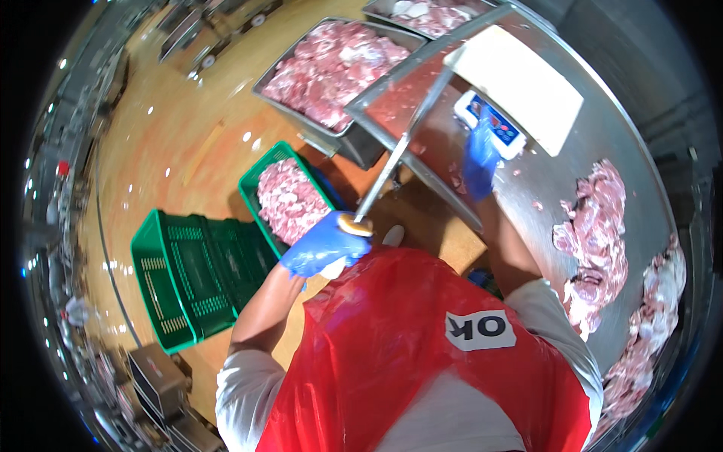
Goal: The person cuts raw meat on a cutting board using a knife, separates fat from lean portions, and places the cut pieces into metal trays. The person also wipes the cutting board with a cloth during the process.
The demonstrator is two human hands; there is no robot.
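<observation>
My left hand (327,242), in a blue glove, is closed around the near end of a long, narrow metal tool (382,177) with a tan band at the grip. Its exact kind is unclear; the shaft slants up and away toward the table. A white piece (333,268) shows below that fist. My right hand (482,157), also blue-gloved, reaches over the table with fingers stretched to the blue button panel of a scale (506,135); whether they press it is unclear. A white board (520,87) lies over the scale. Right of that hand lies a large raw meat piece (599,241).
The steel table (546,177) has a raised edge and holds more meat (654,324) along its far right. Metal tubs of meat (331,71) stand beyond. Left of me are a green crate of cut meat (290,200), another green crate (196,279) and cardboard boxes (158,380).
</observation>
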